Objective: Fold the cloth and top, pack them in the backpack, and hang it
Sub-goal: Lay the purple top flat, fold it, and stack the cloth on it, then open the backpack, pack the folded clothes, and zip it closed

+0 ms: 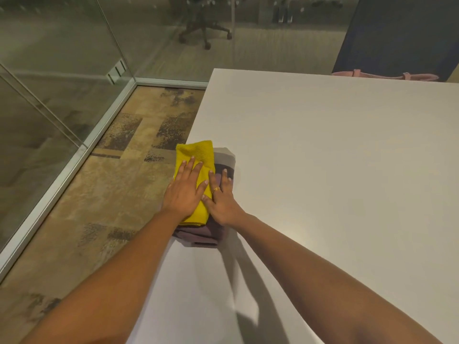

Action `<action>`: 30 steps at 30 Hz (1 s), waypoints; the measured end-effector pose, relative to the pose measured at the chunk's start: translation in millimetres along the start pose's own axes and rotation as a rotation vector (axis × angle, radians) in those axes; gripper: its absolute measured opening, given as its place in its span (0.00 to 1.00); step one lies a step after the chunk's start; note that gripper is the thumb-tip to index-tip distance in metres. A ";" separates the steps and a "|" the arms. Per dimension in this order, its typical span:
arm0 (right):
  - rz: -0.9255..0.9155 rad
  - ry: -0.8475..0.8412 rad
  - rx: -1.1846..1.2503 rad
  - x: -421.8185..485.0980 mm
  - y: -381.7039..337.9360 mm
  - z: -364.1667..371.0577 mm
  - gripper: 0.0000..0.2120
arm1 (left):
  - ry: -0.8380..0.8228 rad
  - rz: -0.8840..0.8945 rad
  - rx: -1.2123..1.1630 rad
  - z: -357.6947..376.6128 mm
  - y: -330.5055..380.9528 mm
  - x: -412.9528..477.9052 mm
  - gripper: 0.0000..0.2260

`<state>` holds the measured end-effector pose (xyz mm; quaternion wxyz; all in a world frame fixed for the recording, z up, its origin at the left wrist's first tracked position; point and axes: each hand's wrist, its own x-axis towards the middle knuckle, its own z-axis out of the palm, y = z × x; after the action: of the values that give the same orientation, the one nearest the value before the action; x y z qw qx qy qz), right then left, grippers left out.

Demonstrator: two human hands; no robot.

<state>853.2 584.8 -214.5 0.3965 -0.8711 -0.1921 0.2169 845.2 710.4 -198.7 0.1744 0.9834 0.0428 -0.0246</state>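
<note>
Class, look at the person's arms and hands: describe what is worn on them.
No sleeves, watch or bracelet show on either arm; both are bare as far as the picture reaches. The left hand wears nothing. The right hand has a small gold ring on one finger.

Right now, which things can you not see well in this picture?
Folded top, head view: mostly covered by the yellow cloth, left hand and right hand.
Pink bag, head view: all but a strip hidden beyond the table.
Office chair, head view: blurred behind glass, cut by the top edge.
</note>
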 end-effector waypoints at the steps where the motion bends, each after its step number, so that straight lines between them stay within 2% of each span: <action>1: -0.005 -0.008 0.024 1.2 0.7 -0.5 0.30 | 0.001 0.005 -0.013 0.7 -1.4 -1.2 0.25; 5: -0.041 0.018 0.212 0.3 6.7 -8.7 0.25 | -0.020 -0.006 0.032 2.6 4.0 -5.5 0.26; 10: -0.036 0.035 0.237 -1.2 13.8 -11.2 0.23 | -0.054 0.040 0.212 5.4 10.5 -8.1 0.29; 18: -0.058 0.040 0.081 -16.1 14.4 -17.7 0.27 | -0.010 -0.018 0.270 4.7 18.7 -12.9 0.27; 22: -0.031 0.026 -0.103 -33.2 19.4 -26.4 0.29 | -0.012 -0.077 0.278 3.9 37.8 -15.5 0.26; 30: 0.093 0.135 -0.382 -76.7 50.5 -60.3 0.28 | -0.064 0.076 0.338 22.5 94.2 -31.5 0.25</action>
<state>829.7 478.4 -200.6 0.2255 -0.9509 -0.1625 0.1357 821.8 612.1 -185.7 0.0088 0.9984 -0.0047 -0.0559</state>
